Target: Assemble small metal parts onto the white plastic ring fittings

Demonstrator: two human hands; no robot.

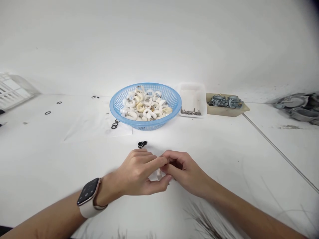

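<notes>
Left hand point(139, 172) is pinched round a white float point(159, 174), on the near side of the blue basket point(146, 124); fingertips of the right hand point(188, 172) are drawn together beside it, contents hidden. The float should be held steady, only light force applied. One basket, one white tray point(193, 94) right of it and three lone O-rings point(46, 114) left of it are counted.

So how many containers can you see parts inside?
3: the blue basket holding white pieces, the white tray right of it, and the yellowish box right of that. The slotted white container at far left may hide some.
</notes>
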